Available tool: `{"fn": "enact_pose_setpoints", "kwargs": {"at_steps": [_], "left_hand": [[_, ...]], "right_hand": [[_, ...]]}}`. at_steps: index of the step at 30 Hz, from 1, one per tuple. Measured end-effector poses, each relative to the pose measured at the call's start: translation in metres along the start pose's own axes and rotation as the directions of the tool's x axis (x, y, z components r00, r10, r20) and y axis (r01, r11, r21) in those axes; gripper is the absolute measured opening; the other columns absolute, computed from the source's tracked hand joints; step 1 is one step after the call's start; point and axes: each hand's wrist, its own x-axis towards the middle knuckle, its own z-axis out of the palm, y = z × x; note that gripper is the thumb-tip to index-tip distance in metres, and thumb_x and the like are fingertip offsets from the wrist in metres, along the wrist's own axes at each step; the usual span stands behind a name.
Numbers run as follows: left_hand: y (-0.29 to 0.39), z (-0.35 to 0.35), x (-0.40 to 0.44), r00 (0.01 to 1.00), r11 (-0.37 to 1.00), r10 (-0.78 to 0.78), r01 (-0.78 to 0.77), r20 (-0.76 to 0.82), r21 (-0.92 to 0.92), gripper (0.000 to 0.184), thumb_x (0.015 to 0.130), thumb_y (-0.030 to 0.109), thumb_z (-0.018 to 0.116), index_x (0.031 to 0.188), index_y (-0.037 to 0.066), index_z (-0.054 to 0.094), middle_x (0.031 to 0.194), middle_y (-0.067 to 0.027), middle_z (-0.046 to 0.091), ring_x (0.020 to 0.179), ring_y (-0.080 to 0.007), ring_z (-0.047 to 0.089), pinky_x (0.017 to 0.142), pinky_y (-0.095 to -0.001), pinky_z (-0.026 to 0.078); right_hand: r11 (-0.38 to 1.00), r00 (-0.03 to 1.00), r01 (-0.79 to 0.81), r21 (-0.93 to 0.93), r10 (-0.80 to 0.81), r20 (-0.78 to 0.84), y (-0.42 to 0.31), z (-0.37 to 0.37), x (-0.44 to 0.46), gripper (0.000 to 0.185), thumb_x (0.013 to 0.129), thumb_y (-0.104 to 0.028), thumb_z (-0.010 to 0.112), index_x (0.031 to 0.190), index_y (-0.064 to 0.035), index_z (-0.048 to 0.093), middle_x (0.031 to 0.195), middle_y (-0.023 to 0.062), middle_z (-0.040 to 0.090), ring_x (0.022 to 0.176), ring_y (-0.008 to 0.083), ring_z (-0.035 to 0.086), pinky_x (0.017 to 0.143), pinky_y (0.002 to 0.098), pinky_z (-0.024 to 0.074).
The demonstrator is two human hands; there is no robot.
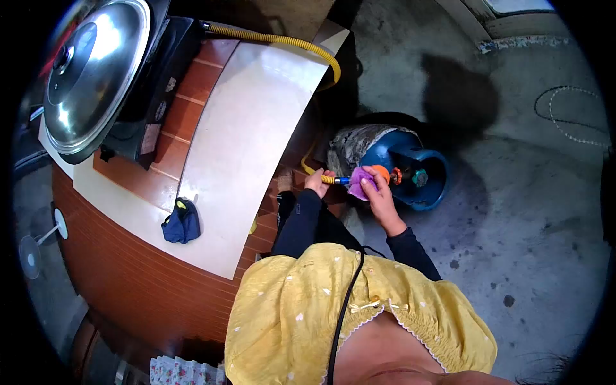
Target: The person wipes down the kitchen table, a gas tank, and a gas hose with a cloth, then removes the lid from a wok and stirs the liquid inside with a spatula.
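Note:
My left hand is closed around the yellow corrugated gas hose, close to its blue end fitting. Just to the right, my right hand presses a purple cloth around the part beyond that fitting. An orange round part, seemingly a gas regulator, shows behind the cloth. It sits by the red and green valve parts of a blue gas cylinder. Grey, worn wrapping covers the cylinder's far-left side. What lies under the cloth is hidden.
A counter with a white top stands on the left. On it are a stove with a large lidded pan and a dark blue cloth bundle. The yellow hose arcs over its far edge. A beaded loop lies on the concrete floor.

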Motion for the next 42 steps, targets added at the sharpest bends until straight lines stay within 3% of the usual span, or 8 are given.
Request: {"fn": "enact_pose_setpoints", "kwargs": {"at_steps": [3,6,8,13,22,26,31,42], "left_hand": [[0.005,0.012,-0.009,0.996,0.992,0.037,-0.046,0.076,0.118,0.006,0.087,-0.001,0.043,0.082,-0.003,0.044,0.082,-0.0146,0.052,0.075,-0.0266,0.057,0.073,-0.0392,0.053],[0.028,0.024,-0.058,0.978,0.974,0.011,-0.058,0.208,0.22,0.019,0.088,-0.001,0.044,0.106,0.002,0.038,0.086,-0.0136,0.052,0.08,-0.0243,0.056,0.077,-0.0414,0.051],[0.039,0.022,-0.062,0.933,0.938,-0.042,-0.086,0.358,0.335,0.045,0.088,0.001,0.047,0.126,0.012,0.026,0.09,-0.0107,0.052,0.084,-0.0227,0.056,0.08,-0.043,0.049],[0.047,0.034,-0.092,0.925,0.776,-0.022,-0.223,0.379,0.59,0.047,0.085,0.001,0.051,0.125,0.013,0.03,0.093,-0.0057,0.053,0.088,-0.0191,0.056,0.078,-0.0366,0.047],[0.052,0.031,-0.113,0.749,0.301,0.25,-0.662,0.613,0.687,0.043,0.074,-0.006,0.054,0.115,0.002,0.047,0.108,-0.007,0.054,0.099,-0.018,0.053,0.085,-0.0302,0.043],[0.05,0.019,-0.11,0.785,0.544,0.156,-0.575,0.599,0.611,0.039,0.075,-0.008,0.051,0.112,0.0,0.05,0.11,-0.0063,0.056,0.101,-0.0178,0.053,0.086,-0.0293,0.042],[0.07,0.031,-0.136,0.941,0.644,0.021,-0.272,0.339,0.715,0.028,0.083,-0.003,0.047,0.109,0.003,0.056,0.106,-0.0045,0.06,0.099,-0.0141,0.057,0.088,-0.0302,0.044],[0.069,0.077,-0.135,0.955,0.707,0.079,-0.256,0.285,0.66,0.028,0.084,0.031,0.043,0.09,0.008,0.057,0.081,-0.0039,0.058,0.075,-0.0154,0.055,0.065,-0.0323,0.043]], "right_hand": [[0.992,0.997,0.078,-0.099,-0.08,-0.01,-0.015,-0.002,0.01,0.039,0.088,-0.014,0.052,0.122,0.0013,0.044,0.113,0.0087,0.052,0.105,0.0155,0.049,0.092,0.0267,0.0378],[0.926,0.992,-0.043,0.375,0.085,-0.096,-0.005,-0.004,0.03,0.04,0.089,-0.01,0.047,0.128,-0.0017,0.04,0.118,0.0086,0.05,0.102,0.0167,0.052,0.087,0.0275,0.0421],[0.897,0.979,-0.108,0.43,0.17,-0.111,-0.027,0.006,0.041,0.036,0.091,-0.008,0.044,0.126,-0.0006,0.043,0.117,0.0097,0.052,0.102,0.0163,0.053,0.088,0.0275,0.0423],[0.909,0.998,-0.052,0.413,0.059,-0.005,-0.017,0.017,0.079,0.03,0.093,-0.011,0.045,0.121,-0.0008,0.049,0.114,0.009,0.055,0.1,0.0149,0.054,0.088,0.027,0.0424],[0.882,0.937,0.029,-0.47,0.14,0.32,0.034,0.076,0.122,0.071,0.069,-0.024,0.076,0.125,0.0015,0.043,0.11,0.0142,0.057,0.097,0.0174,0.056,0.083,0.0285,0.0457],[0.925,0.896,-0.109,-0.365,0.25,0.367,0.013,0.096,0.147,0.041,0.063,-0.011,0.075,0.099,0.0001,0.059,0.084,0.0063,0.062,0.076,0.0139,0.059,0.068,0.0267,0.0489],[0.957,0.897,-0.251,-0.143,0.286,0.336,0.011,0.093,0.125,0.038,0.065,-0.005,0.068,0.102,-0.002,0.058,0.082,0.0043,0.059,0.073,0.0143,0.058,0.064,0.0271,0.0481],[0.979,0.952,-0.137,0.15,0.088,0.293,0.002,0.049,0.083,0.043,0.07,-0.006,0.07,0.108,-0.006,0.05,0.089,0.0017,0.057,0.075,0.0101,0.056,0.06,0.0223,0.0479]]}}
